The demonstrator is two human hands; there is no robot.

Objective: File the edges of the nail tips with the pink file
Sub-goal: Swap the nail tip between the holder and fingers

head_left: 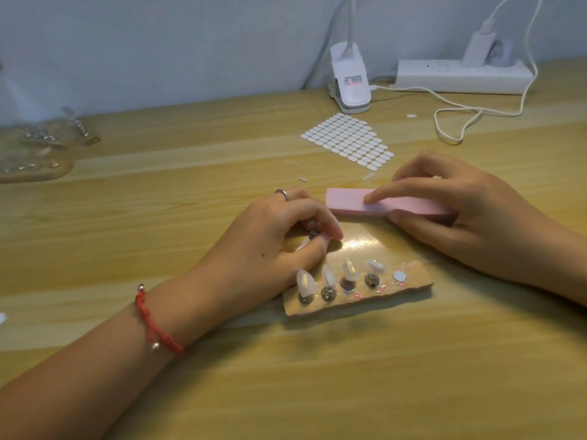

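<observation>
— Where is the pink file?
— The pink file (344, 200) lies lengthwise, left to right, just behind the tan board (413, 282). The right hand (467, 217) grasps its right half. The index finger is stretched along the top face, the thumb is against the near edge, and the other fingers curl behind the far edge. I cannot tell whether it rests on the desk (317, 376) or is held just off it.

— And the nail tips?
— Four nail tips (305, 282) stand in a row on small metal bases along the board's near edge. The two at the right are tilted more than the others. A white round dot (399, 275) sits on the board just right of the row.

— The other hand?
— The left hand (266, 236) is curled over the board's far left corner, its thumb and fingertips pinching a small metal stand (313, 231). The fingers hide whether a tip sits on it. The file's left end is just beside those fingers.

— Anything worn?
— A ring (282, 194) on a left finger and a red bracelet (152, 322) on that wrist.

— Further out?
— A sheet of white oval tabs (349, 139) lies behind the file. By the wall stand a white clip lamp (349, 77) and a power strip (444, 77) with a charger (479, 47) plugged in, and a white cable (457, 122) loops across the desk. At the far left are blurred boards (38, 154).
</observation>
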